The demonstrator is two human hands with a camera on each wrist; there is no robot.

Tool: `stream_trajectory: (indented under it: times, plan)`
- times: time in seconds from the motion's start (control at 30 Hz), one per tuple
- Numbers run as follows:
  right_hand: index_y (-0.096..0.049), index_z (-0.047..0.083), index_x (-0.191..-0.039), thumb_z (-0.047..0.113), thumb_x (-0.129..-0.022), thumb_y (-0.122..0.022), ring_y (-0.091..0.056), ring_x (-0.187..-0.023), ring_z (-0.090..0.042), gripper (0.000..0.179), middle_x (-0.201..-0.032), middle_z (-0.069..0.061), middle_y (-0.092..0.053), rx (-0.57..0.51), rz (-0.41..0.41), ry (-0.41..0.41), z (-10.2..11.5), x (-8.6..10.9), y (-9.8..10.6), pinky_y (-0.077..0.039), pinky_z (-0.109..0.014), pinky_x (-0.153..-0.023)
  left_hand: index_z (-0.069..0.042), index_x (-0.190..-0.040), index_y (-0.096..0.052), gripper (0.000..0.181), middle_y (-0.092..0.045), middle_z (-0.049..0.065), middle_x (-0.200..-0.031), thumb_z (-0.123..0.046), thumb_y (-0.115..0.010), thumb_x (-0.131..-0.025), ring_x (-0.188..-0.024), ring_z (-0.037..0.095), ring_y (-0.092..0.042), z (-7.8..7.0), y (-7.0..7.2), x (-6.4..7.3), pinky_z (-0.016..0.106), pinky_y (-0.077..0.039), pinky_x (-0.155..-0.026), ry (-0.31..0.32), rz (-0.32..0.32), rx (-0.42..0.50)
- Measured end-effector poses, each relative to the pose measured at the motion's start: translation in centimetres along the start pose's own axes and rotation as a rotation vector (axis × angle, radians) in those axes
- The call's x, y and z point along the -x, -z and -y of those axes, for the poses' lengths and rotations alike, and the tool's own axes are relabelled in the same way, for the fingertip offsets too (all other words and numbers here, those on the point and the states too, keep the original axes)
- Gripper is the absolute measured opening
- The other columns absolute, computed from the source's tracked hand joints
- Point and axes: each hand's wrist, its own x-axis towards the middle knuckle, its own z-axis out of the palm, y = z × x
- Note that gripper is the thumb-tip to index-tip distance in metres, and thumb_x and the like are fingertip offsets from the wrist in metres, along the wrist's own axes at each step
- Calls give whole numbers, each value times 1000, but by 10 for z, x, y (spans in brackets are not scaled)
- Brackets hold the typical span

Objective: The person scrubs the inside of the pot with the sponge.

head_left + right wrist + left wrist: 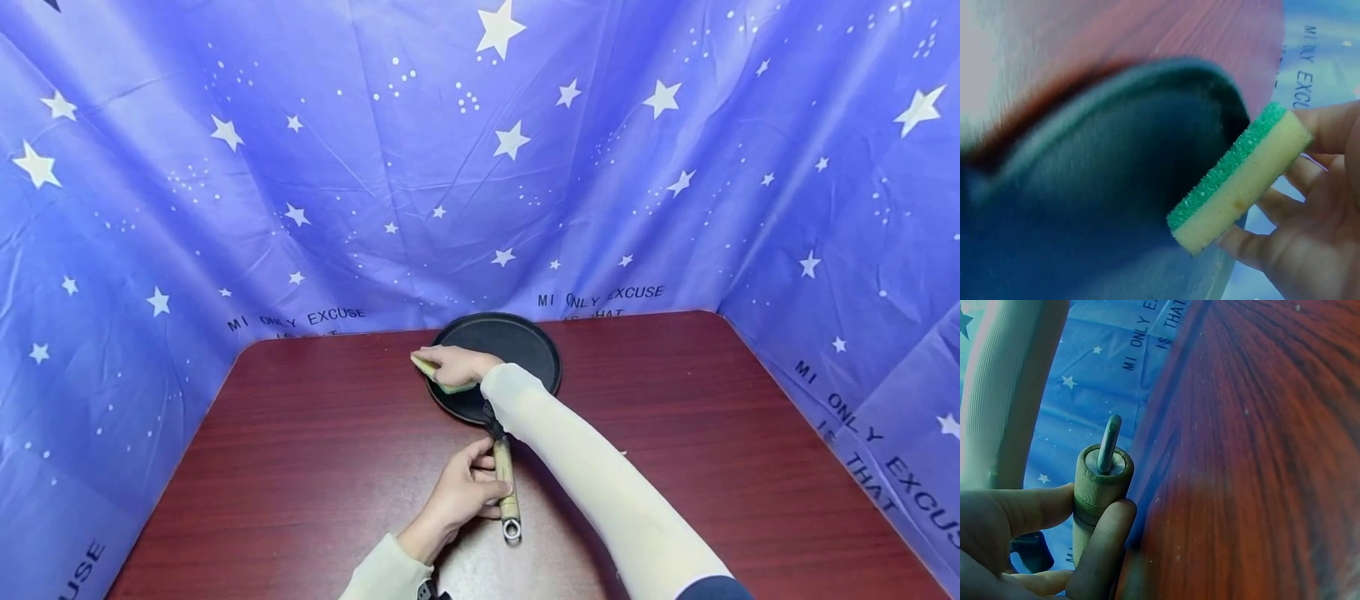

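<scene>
A round black frying pan point(517, 346) lies toward the back of the table, its wooden handle point(505, 475) pointing at me. My left hand point(461, 492) grips that handle between thumb and fingers, near the metal hanging ring point(512, 530). In the left wrist view the handle's end point(1102, 481) stands up between the fingers. My right hand point(459, 365) reaches across to the pan's left side and holds a yellow sponge point(1244, 184) with a green scouring layer point(1229, 165). The right wrist view shows the green side turned toward the pan's inner surface point(1116, 169), close to its rim.
The dark red wood-grain table point(315, 433) runs back to a blue curtain point(420, 167) printed with stars and lettering. My right forearm's pale sleeve point(600, 467) crosses over the right of the handle.
</scene>
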Motion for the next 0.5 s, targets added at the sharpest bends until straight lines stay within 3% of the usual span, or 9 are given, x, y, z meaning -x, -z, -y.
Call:
stream_trajectory:
  times: [0.3,0.5]
  plan:
    - [-29,6,-166,-2,-105,-41,-14,-161,-29,63,-173,-14,-22,73,-15,10,-7,-9,4,-14,-35,-134,11,-157,-34,88,-56,21,-118,15,-74,-79,-86,20,-68,2,0,0,41,-69,-63,10,0,8]
    - [-30,7,-166,-6,-103,-42,-16,-161,-27,66,-173,-12,-25,192,-52,-5,-13,-15,8,-16,-39,-134,9,-158,-34,88,-55,21,-120,15,-74,-80,-87,20,-67,1,0,-1,42,-69,-64,6,5,10]
